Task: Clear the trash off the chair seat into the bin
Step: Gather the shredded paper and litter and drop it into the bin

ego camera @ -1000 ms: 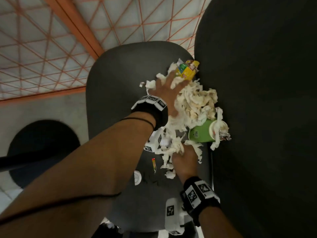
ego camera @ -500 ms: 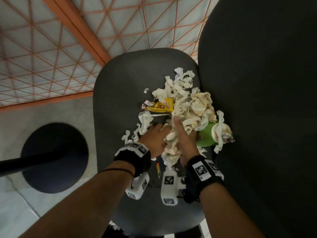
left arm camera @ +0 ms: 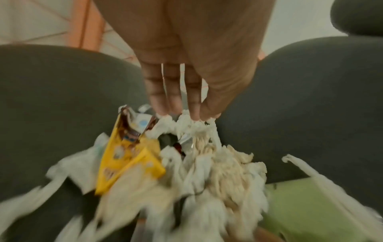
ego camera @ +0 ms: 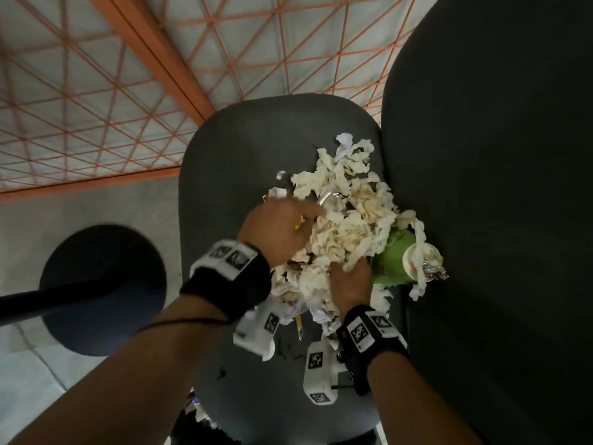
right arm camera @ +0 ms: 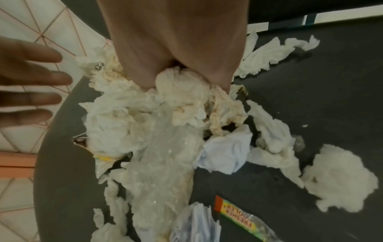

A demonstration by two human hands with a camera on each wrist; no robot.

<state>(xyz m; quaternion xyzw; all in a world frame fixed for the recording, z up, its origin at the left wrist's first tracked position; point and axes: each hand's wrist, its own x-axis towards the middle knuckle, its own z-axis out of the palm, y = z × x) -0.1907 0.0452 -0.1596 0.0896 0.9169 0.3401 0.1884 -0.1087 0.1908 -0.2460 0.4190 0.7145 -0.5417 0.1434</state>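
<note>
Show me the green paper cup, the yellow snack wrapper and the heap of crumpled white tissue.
Green paper cup [ego camera: 396, 261], head view, on its side wall.
Yellow snack wrapper [left arm camera: 126, 157], left wrist view, on its flat face.
Heap of crumpled white tissue [ego camera: 349, 226], head view, on its top.

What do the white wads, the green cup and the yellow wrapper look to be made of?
White wads: soft tissue paper, matte, torn and crumpled. Green cup: likely paper, matte wall with a pale rolled rim. Yellow wrapper: printed plastic film or foil, creased, slightly glossy.

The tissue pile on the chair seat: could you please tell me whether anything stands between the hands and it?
Nothing visible does: the left hand touches the tissue pile with straight fingers, and the right hand grips its near edge.
</note>
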